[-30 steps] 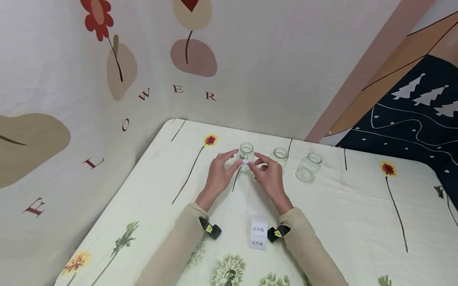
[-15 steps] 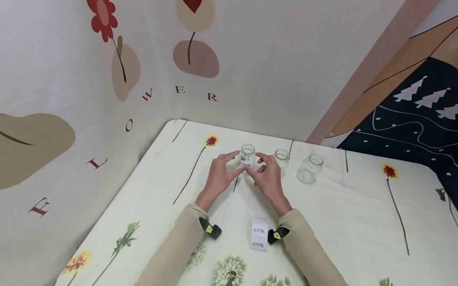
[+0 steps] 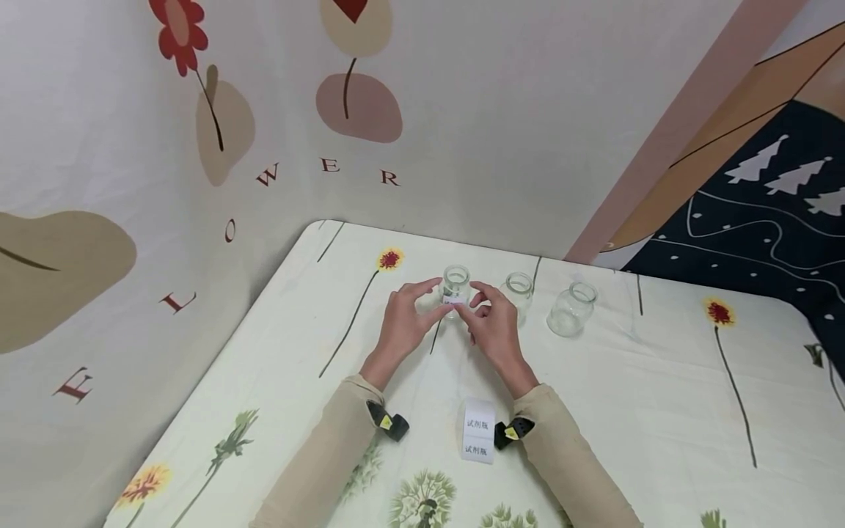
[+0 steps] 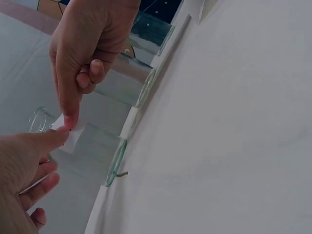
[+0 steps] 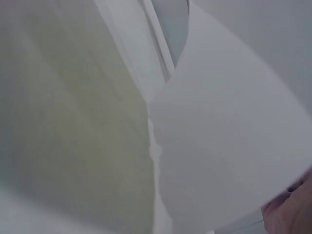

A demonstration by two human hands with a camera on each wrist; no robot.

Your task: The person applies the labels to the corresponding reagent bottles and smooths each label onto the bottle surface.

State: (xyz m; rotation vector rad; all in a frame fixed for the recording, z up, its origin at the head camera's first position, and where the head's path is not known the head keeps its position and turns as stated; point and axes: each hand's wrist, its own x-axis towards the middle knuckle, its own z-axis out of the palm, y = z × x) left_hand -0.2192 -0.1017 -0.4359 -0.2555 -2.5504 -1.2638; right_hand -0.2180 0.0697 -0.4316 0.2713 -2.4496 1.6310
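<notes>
A small clear glass jar (image 3: 455, 280) stands upright between the two hands, with a white printed label (image 3: 452, 300) on its front. The left hand (image 3: 407, 320) holds the jar from the left, index finger at its shoulder and thumb on the label. From the other side the right hand (image 3: 495, 323) holds it likewise, its index finger near the jar's shoulder. Both thumb tips meet over the label's lower part and hide some of it. In the left wrist view the thumbs press the label (image 4: 74, 139) against the jar's side (image 4: 95, 156).
Two more glass jars, a nearer-placed one (image 3: 519, 284) and one farther right (image 3: 571, 312), stand right of the hands. A roll of printed labels (image 3: 478, 431) sits between the forearms, beside the right wrist. It fills much of the right wrist view. A patterned cloth wall rises behind the table.
The thumbs have moved from the label's two sides to meet at the front of the jar, then slightly up over the label's lower part. The jar, roll and other jars stay in place.
</notes>
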